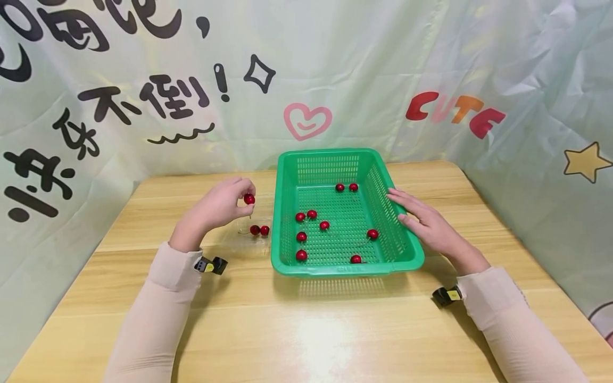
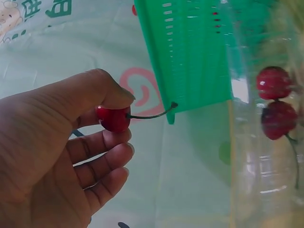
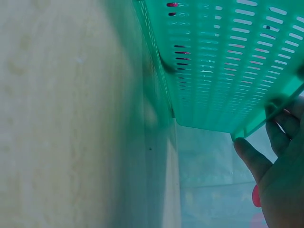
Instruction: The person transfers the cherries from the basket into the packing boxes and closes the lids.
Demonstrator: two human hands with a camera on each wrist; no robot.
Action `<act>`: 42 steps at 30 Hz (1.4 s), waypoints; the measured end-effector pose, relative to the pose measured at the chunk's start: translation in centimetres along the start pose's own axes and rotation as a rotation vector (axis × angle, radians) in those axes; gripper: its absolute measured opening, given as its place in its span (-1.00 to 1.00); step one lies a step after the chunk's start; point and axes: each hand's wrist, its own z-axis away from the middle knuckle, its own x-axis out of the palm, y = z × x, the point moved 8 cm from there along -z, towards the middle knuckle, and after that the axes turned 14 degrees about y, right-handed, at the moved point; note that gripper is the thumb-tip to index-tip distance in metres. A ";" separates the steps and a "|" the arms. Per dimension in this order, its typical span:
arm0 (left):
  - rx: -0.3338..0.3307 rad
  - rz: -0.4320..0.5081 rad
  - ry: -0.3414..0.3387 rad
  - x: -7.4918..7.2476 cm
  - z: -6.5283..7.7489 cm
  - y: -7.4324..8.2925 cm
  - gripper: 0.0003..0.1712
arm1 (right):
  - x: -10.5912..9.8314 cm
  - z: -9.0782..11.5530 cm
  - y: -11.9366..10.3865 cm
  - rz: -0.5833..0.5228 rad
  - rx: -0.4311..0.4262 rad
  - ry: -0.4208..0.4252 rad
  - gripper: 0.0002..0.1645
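My left hand (image 1: 219, 203) pinches a red cherry (image 1: 249, 199) between thumb and fingers, left of the green basket (image 1: 347, 268). In the left wrist view the held cherry (image 2: 114, 118) has a thin dark stem that points away from the palm. Below this hand, two more cherries (image 1: 265, 230) lie in a clear plastic container (image 2: 247, 190). The right hand (image 1: 428, 223) rests on the basket's right rim with fingers fairly straight; the right wrist view shows its thumb (image 3: 254, 156) by the rim's outer side. Several cherries (image 1: 324, 225) are scattered over the basket's floor.
The basket stands on a light wooden table (image 1: 316, 340), towards its back. A printed cloth backdrop (image 1: 364, 80) rises behind and at both sides. Small black wrist cameras sit at the left cuff (image 1: 213, 265) and right cuff (image 1: 446, 296).
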 end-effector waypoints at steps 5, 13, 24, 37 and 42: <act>-0.011 -0.002 -0.042 0.8 0.7 -0.3 -0.84 | 0.0 0.1 0.1 -0.006 0.003 0.005 -0.39; 0.015 -0.027 -0.072 2.0 1.6 -0.4 -0.83 | 0.0 0.0 -0.1 -0.008 0.008 0.010 -0.39; 0.013 -0.038 -0.201 4.2 2.4 -0.7 -0.76 | 0.0 0.1 0.0 -0.005 0.011 0.010 -0.40; -0.009 -0.031 -0.276 5.2 3.0 -0.8 -0.72 | 0.1 0.0 0.0 -0.004 0.012 0.009 -0.41; -0.030 -0.008 -0.287 5.1 3.1 -0.9 -0.67 | 0.0 0.0 0.1 -0.006 0.012 0.012 -0.41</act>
